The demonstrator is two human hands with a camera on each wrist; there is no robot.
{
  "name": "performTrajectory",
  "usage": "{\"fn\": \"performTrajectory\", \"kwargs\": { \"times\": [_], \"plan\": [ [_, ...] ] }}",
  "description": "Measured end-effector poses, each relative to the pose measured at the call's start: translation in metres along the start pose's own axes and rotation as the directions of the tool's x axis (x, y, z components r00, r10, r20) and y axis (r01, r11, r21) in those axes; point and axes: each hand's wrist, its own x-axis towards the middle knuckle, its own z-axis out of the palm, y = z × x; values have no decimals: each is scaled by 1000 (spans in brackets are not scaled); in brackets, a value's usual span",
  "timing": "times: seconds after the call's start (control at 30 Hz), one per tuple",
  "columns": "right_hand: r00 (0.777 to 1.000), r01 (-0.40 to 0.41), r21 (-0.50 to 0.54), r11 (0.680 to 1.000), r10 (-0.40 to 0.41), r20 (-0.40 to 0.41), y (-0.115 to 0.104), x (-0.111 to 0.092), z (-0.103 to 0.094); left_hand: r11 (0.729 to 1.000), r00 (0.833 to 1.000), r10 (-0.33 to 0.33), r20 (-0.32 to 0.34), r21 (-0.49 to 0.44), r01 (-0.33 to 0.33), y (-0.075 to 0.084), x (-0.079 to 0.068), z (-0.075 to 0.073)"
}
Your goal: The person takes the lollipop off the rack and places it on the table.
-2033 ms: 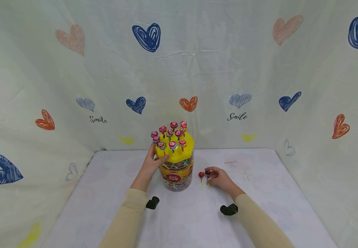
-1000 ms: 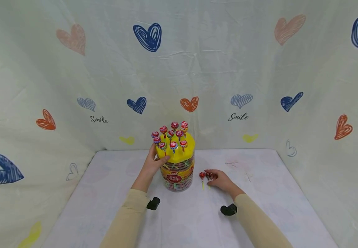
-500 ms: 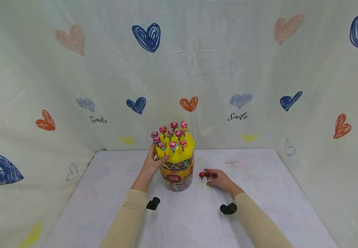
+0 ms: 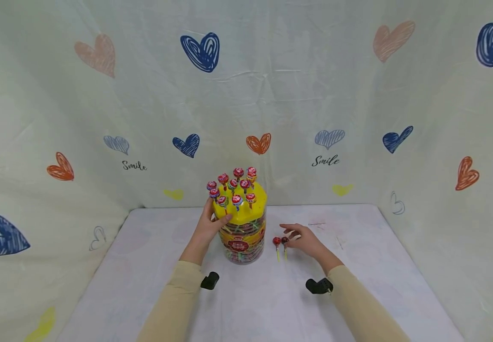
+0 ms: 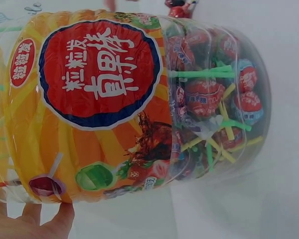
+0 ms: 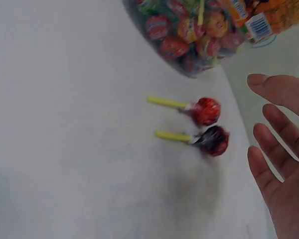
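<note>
Left hand (image 4: 209, 223) grips the lollipop jar (image 4: 242, 228); right hand (image 4: 304, 240), fingers spread and empty, hovers beside two lollipops (image 6: 207, 124) lying unplaced right of the jar.

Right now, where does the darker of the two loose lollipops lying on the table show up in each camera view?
Head: the darker lollipop lies right of the candy jar, just left of the right hand.
Left wrist: only a dark scrap at the top edge above the jar; I cannot tell if it is this one.
Right wrist: centre right, below the redder lollipop, untouched.
Shared landmark: the candy jar.
</note>
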Motion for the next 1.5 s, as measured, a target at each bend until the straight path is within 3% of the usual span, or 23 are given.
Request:
{"fn": "performTrajectory", "kwargs": {
  "times": [0.17,0.4,0.6,0.8,1.03,1.23,1.5],
  "plan": [
    [994,107,88,990,-104,-38,-36,1,-9,1000,1000,14,11,-8,-14,1,0,-1],
    [967,249,147,957,-236,-99,-86,-3,-14,1000,1000,5,20,-12,-5,0,1,-3],
    [934,358,262,896,-339,-114,-124,-14,-11,1000,1000,-3,13,-13,3,-1,0,-2],
    [892,445,370,816,-440,-102,-145,-17,-5,1000,1000,12,16,-11,-12,-1,0,-2],
    [878,427,489,760,-478,-23,-155,-15,0,1000,1000,0,24,-29,1,1,-1,-1],
    [876,402,501,766,-481,32,-159,-13,5,999,1000,-10,9,-31,10,0,-1,-1],
    [889,370,502,782,-454,51,-162,-12,8,1000,1000,6,-2,-7,-6,0,-1,0]
  ]
}}
